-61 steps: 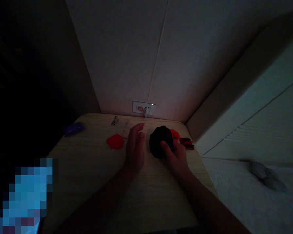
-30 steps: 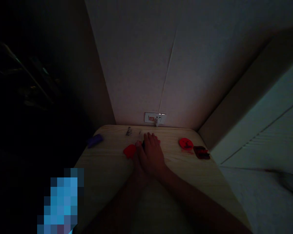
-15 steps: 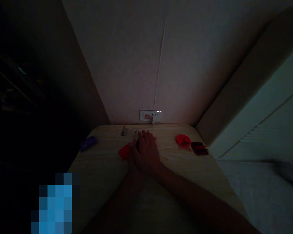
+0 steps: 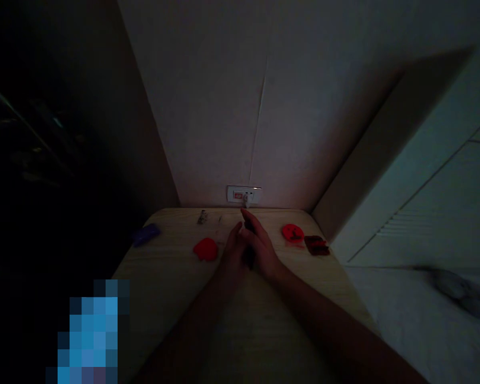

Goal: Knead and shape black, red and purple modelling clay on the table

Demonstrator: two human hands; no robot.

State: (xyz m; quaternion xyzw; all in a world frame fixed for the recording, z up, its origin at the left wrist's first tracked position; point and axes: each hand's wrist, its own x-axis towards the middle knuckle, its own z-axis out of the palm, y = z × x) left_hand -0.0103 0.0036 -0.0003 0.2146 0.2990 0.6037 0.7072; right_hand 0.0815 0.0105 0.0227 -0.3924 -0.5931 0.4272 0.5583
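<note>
My left hand (image 4: 235, 249) and my right hand (image 4: 262, 248) are brought together just over the table (image 4: 248, 330), palms turned towards each other. The right hand's fingers point away from me, held close together; the left hand's are partly hidden behind it. Whatever lies between the palms is hidden in the dark. Beside my left hand lies a red lump (image 4: 206, 249), which looks like modelling clay. To the right are a flat red disc (image 4: 293, 233) with dark face-like marks and a dark piece with red stripes (image 4: 317, 245).
A purple packet (image 4: 146, 234) rests at the table's left edge. Farther back is a small clear piece with black marks (image 4: 202, 217). A wall socket (image 4: 244, 195) with a plug sits just behind the table. On the right stands a pale cabinet (image 4: 416, 213).
My hands were stacked flat on the table with red showing past the fingers. Now they have come up and turned palm to palm, uncovering the whole red lump on the left.
</note>
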